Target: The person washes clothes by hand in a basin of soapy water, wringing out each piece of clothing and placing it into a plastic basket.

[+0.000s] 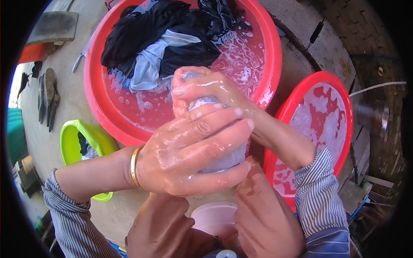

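Observation:
In front of me, both hands are wrapped round a wet, bunched-up grey cloth (226, 159). My left hand (191, 148), with a gold bangle at its wrist, lies over the cloth with its fingers pointing right. Beyond it, my right hand (217, 88) grips the far part of the bundle, and some grey fabric shows between its fingers. Suds cling to both hands. They are above the near edge of a large red basin (97, 96). Soaking inside are black clothes (142, 36) and a pale blue-grey cloth (150, 60), in sudsy water.
A second red basin (282, 122) with foamy water stands at the right. At the left is a lime-green tub (69, 137) with some fabric in it. Dark gloves (48, 96) lie on the concrete farther left. Between my knees sits a pale pink container (213, 215).

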`<state>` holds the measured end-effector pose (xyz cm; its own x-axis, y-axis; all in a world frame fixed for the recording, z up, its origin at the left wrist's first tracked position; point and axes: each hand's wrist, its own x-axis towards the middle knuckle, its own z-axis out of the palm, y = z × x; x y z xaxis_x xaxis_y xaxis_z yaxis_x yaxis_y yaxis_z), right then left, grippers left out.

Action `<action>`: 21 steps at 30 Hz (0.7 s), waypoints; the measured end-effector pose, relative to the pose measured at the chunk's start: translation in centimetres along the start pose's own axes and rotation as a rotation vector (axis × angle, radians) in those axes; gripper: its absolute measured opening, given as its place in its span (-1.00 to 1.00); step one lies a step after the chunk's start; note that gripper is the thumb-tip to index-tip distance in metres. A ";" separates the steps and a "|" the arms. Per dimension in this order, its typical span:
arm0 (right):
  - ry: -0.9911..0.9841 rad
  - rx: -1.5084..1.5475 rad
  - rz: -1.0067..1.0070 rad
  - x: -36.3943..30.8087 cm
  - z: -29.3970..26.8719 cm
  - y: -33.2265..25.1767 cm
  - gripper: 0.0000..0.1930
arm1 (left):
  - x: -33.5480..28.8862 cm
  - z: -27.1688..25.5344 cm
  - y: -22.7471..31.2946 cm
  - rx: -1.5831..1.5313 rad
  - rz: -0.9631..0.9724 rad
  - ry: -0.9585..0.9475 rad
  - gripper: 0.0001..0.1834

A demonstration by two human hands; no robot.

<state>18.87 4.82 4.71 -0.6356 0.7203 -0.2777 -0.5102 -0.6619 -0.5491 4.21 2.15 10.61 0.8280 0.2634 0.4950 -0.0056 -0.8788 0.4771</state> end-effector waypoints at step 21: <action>0.025 -0.960 -0.199 5.1 -1.6 4.7 -0.82 | -2.6 4.4 -2.3 0.098 0.264 -0.717 -0.87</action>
<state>14.19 5.69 -0.57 -0.5708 0.8121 -0.1207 0.0884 -0.0854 -0.9924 4.48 1.78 5.01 0.9672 -0.2528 -0.0243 -0.2315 -0.9169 0.3252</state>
